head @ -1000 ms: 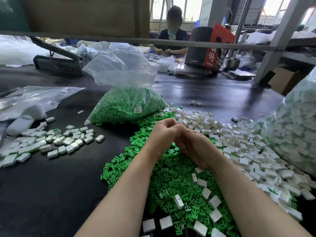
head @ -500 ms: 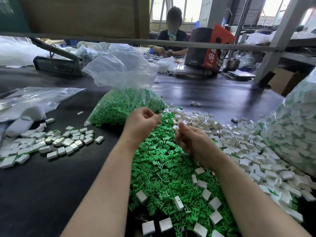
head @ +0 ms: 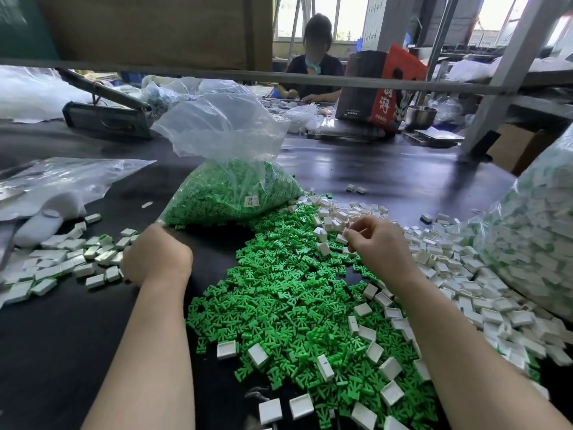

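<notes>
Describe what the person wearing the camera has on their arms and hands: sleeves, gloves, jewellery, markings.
Nothing worn shows. The left hand and right hand are bare, with no gloves, rings or tape on the parts in view. The left forearm and right forearm are uncovered to the picture's lower edge: no sleeve, watch or bracelet, no markings.

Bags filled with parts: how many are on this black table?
2: the green-piece bag behind the left hand, the white-piece bag at the right edge. More may be hidden.
</notes>
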Demonstrator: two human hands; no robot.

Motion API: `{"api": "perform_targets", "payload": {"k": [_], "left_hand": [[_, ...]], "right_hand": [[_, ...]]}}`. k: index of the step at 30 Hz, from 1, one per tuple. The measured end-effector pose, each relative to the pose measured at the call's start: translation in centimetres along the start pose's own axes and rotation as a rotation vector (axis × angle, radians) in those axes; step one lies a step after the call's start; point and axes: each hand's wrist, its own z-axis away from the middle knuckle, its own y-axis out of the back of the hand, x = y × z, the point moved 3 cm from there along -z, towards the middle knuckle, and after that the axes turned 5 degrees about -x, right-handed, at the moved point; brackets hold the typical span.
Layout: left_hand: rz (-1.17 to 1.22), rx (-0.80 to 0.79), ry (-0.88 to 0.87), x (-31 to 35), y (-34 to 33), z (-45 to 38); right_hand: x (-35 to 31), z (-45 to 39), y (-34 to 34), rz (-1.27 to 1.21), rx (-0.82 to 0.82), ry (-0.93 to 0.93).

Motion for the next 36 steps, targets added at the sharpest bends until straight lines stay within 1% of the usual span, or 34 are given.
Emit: {"api": "perform_targets", "payload": {"k": [2,3,5,7,9,11,14,17,20,22,24,26,28,32,36], "left_hand": [[-0.029,-0.005,-0.015,0.4,0.1,0.2],[-0.016,-0.007,-0.043,0.9,0.2,0.4],[0.079,-0.022,-0.135,2.5,0.4,1.0],[0.195,-0.067,-0.256,4.6,0.4,2.0],[0.259,-0.153,-0.393,6.9,0.1,3.5],[0.308,-0.268,-0.504,8.8,-0.6,5.0],[0.361,-0.401,-0.573,10.5,-1.6,6.8],[0.369,-0.519,-0.61,11.5,-2.5,8.1],[0.429,-0.653,-0.581,12.0,-3.1,9.3],[0.538,-0.773,-0.519,12.4,-3.3,9.8],[0.702,-0.917,-0.42,12.6,-3.4,10.1],[0.81,-0.99,-0.359,12.5,-3.1,10.1],[0.83,-1.047,-0.347,12.2,-3.1,10.0],[0.842,-1.154,-0.344,11.9,-3.0,9.9],[0.829,-1.158,-0.337,11.7,-3.1,9.6]], "right_hand": [[0.1,0.0,0.1,0.212,0.022,0.015],[0.2,0.0,0.0,0.266,0.021,0.022],[0.0,0.2,-0.4,0.282,-0.031,0.048],[-0.1,0.5,-1.4,0.341,-0.132,0.081],[-0.2,0.7,-2.3,0.494,-0.202,0.112],[-0.1,0.7,-2.7,0.582,-0.22,0.117],[0.1,0.6,-3.0,0.627,-0.222,0.135],[-0.3,0.7,-2.8,0.548,-0.116,0.199],[-0.7,0.9,-2.3,0.35,-0.047,0.216],[-1.0,0.9,-1.9,0.132,-0.044,0.205],[-1.3,0.8,-1.4,-0.092,-0.042,0.207],[-1.5,0.8,-1.1,-0.257,-0.081,0.196],[-1.5,0.9,-1.3,-0.371,-0.136,0.189],[-1.6,1.0,-1.5,-0.451,-0.17,0.195],[-1.6,0.9,-1.6,-0.421,-0.197,0.201]]}}
